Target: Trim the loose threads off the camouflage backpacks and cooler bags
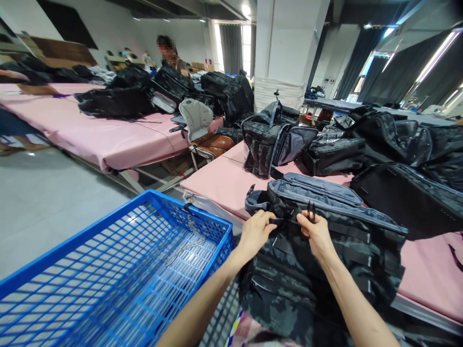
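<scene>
A dark camouflage backpack (325, 260) lies on the pink table (224, 183) in front of me, its grey-lined top open. My left hand (255, 233) pinches a black strap at the bag's upper edge. My right hand (316, 233) grips small black thread snips (311, 210), their two tips pointing up, close beside that same strap. Both forearms reach in from the bottom of the view.
A blue plastic mesh basket (108, 274) stands at my lower left. More camouflage and black bags (275, 140) are piled across the table behind and to the right. A second pink table (90, 135) with bags, a chair (198, 130) and a person sit farther back.
</scene>
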The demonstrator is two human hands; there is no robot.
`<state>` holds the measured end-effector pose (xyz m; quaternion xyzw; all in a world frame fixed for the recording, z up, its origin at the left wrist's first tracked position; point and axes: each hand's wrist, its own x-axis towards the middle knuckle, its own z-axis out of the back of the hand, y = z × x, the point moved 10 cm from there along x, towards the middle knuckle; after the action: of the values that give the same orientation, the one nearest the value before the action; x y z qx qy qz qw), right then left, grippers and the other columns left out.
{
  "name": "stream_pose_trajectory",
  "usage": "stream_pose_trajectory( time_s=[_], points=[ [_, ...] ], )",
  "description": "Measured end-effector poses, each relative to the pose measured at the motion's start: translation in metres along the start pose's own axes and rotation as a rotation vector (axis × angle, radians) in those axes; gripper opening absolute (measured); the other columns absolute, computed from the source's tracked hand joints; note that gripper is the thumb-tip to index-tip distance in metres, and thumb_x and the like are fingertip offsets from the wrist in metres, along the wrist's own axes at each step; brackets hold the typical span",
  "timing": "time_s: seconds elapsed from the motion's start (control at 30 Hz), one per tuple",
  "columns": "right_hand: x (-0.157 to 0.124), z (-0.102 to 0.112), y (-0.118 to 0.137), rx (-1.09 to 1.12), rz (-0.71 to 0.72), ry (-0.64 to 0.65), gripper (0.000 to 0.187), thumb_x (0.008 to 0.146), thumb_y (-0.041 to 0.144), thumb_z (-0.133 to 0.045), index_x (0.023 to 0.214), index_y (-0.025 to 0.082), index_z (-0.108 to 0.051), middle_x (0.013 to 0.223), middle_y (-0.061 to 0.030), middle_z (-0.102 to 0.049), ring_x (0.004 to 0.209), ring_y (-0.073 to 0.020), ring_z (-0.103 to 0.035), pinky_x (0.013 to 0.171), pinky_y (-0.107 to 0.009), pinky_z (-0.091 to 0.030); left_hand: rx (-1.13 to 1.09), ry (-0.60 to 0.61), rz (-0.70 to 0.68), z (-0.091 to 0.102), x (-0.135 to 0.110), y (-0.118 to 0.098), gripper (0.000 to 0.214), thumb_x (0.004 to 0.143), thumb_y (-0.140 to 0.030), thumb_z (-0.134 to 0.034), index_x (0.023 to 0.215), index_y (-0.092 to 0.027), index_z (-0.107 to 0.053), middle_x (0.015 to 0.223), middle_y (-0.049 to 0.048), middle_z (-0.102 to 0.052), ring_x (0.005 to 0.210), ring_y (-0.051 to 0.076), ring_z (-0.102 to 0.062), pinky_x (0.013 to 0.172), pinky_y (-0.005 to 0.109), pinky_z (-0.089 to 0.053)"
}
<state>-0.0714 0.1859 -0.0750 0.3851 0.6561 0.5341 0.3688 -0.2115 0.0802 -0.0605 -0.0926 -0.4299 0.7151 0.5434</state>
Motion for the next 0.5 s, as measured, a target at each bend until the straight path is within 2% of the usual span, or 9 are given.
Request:
stream_pose_trajectory(
  time_s=[0.1, 0.17, 0.23, 0.33, 0.4, 0.5],
  points=[
    [0.002, 0.014, -0.007, -0.058, -0.012, -0.067, 0.041, 0.047, 0.041, -0.078, 0.072, 0.013, -0.062, 0.054, 0.0037, -0.051, 0.044, -0.0047, -0.033, 0.042, -0.02, -0.02, -0.232, 0.084, 0.12, -0.01, 0.005, 0.02, 0.011, 0.073, -0.015, -0.055, 0.081, -0.018, -0.061, 0.071, -0.0023, -0.056, 0.068, 0.012, -0.051, 0.066, 0.023, -0.039],
    [0.002, 0.011, -0.006, -0.119, 0.04, -0.061, 0.034, 0.051, 0.04, -0.076, 0.069, 0.014, -0.062, 0.055, 0.0033, -0.052, 0.046, -0.0066, -0.037, 0.044, -0.021, -0.025, -0.356, 0.107, 0.176, -0.014, 0.004, 0.031, 0.01, 0.07, -0.014, -0.054, 0.077, -0.016, -0.061, 0.069, -0.0024, -0.055, 0.067, 0.011, -0.05, 0.065, 0.022, -0.038],
    [0.0, -0.008, -0.001, -0.222, 0.145, 0.031, 0.024, 0.056, 0.035, -0.072, 0.062, 0.015, -0.06, 0.06, 0.0019, -0.055, 0.052, -0.0093, -0.044, 0.05, -0.023, -0.033, -0.425, 0.114, 0.209, -0.017, 0.003, 0.037, 0.011, 0.068, -0.016, -0.054, 0.077, -0.016, -0.061, 0.067, -0.0024, -0.054, 0.066, 0.011, -0.049, 0.064, 0.022, -0.038],
    [-0.01, -0.047, 0.001, -0.394, 0.319, 0.217, 0.013, 0.064, 0.028, -0.065, 0.06, 0.017, -0.061, 0.079, -0.0027, -0.062, 0.071, -0.0151, -0.055, 0.065, -0.026, -0.04, -0.464, 0.112, 0.234, -0.019, 0.004, 0.04, 0.015, 0.066, -0.016, -0.052, 0.078, -0.015, -0.06, 0.067, -0.0017, -0.055, 0.065, 0.012, -0.049, 0.063, 0.022, -0.038],
    [-0.015, -0.062, 0.003, -0.521, 0.414, 0.243, 0.008, 0.07, 0.024, -0.059, 0.067, 0.018, -0.063, 0.09, -0.0041, -0.064, 0.081, -0.0171, -0.057, 0.072, -0.028, -0.04, -0.466, 0.11, 0.235, -0.02, 0.006, 0.04, 0.018, 0.065, -0.014, -0.048, 0.079, -0.015, -0.06, 0.071, -0.0001, -0.058, 0.068, 0.013, -0.051, 0.064, 0.023, -0.04],
    [-0.015, -0.069, 0.001, -0.751, 0.448, 0.219, 0.014, 0.073, 0.016, -0.049, 0.076, 0.018, -0.062, 0.082, -0.0041, -0.064, 0.076, -0.0176, -0.057, 0.069, -0.028, -0.039, -0.464, 0.122, 0.256, -0.022, 0.006, 0.042, 0.024, 0.064, -0.012, -0.045, 0.082, -0.015, -0.061, 0.078, 0.0025, -0.062, 0.074, 0.016, -0.056, 0.069, 0.027, -0.044]
  ],
)
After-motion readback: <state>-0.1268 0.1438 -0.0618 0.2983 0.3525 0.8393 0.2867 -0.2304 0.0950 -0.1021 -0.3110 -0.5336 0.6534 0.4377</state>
